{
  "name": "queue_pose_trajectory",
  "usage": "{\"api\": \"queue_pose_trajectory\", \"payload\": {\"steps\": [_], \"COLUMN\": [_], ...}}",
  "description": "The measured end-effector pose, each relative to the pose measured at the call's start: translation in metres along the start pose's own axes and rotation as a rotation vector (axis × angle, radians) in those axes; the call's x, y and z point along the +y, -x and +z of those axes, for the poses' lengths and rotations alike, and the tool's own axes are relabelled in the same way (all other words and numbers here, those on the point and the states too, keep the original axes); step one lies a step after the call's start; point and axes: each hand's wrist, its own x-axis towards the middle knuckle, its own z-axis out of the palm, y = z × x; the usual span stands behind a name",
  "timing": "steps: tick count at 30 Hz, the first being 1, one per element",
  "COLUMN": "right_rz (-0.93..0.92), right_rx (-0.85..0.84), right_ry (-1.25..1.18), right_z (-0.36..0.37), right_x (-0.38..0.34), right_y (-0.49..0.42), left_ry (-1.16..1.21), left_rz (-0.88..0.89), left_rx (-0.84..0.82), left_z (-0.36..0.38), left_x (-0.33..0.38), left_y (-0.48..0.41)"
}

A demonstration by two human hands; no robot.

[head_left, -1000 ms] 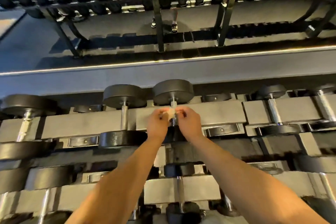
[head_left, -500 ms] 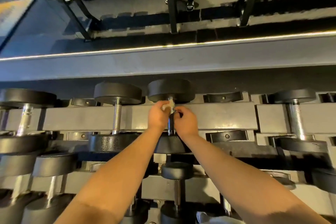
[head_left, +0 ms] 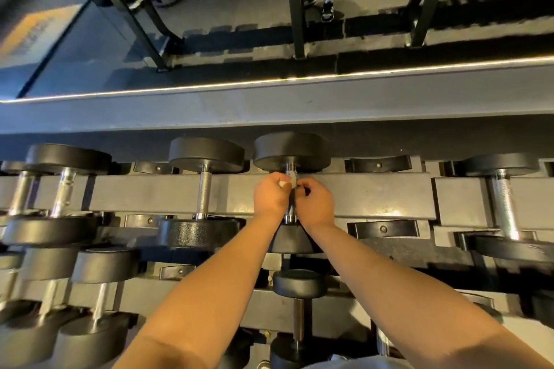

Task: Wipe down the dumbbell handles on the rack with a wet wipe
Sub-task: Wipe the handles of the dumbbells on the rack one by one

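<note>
A black dumbbell (head_left: 292, 151) lies on the top tier of the grey rack (head_left: 374, 195), its chrome handle (head_left: 290, 172) pointing toward me. My left hand (head_left: 271, 196) and my right hand (head_left: 316, 201) sit on either side of that handle, fingers curled. Between them a small white wet wipe (head_left: 288, 183) is wrapped against the handle's far part, and both hands pinch it. Most of the wipe and the handle's middle are hidden by my fingers.
More dumbbells lie on the top tier to the left (head_left: 205, 156) and right (head_left: 500, 165). A lower tier holds smaller dumbbells (head_left: 299, 281). A mirror behind the rack reflects a rack (head_left: 295, 9) and a person's legs (head_left: 326, 6).
Both hands with the wipe have slid up the handle toward the far weight head. The view has dropped a little and moved closer to the rack.
</note>
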Motion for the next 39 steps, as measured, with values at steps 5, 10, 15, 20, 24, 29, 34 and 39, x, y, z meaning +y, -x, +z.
{"api": "queue_pose_trajectory", "payload": {"steps": [5, 10, 15, 20, 24, 29, 34, 39], "right_rz": [0.011, 0.026, 0.015, 0.018, 0.006, -0.011, 0.003, 0.005], "right_rx": [0.009, 0.002, 0.004, -0.003, 0.005, -0.001, 0.006, 0.007], "right_ry": [-0.017, -0.012, -0.012, -0.019, -0.019, -0.021, -0.025, -0.035], "right_z": [0.001, 0.003, 0.002, 0.003, 0.003, 0.002, 0.004, 0.004], "right_x": [0.0, 0.003, 0.002, 0.005, 0.006, 0.004, 0.007, 0.007], "right_y": [0.0, -0.002, -0.001, -0.003, -0.004, -0.001, -0.003, -0.003], "left_ry": [0.011, 0.115, 0.035, 0.068, 0.084, 0.009, 0.122, 0.08], "left_rz": [0.017, 0.045, 0.033, 0.08, 0.085, 0.069, 0.087, 0.043], "left_rx": [0.026, -0.015, -0.03, 0.042, 0.014, -0.041, 0.04, -0.004], "left_z": [-0.002, 0.0, 0.003, 0.0, 0.001, -0.001, -0.004, 0.004], "left_x": [-0.005, -0.006, -0.016, -0.01, -0.007, -0.022, -0.014, -0.014], "left_y": [-0.002, -0.013, -0.009, -0.015, -0.021, -0.014, -0.022, -0.022]}}
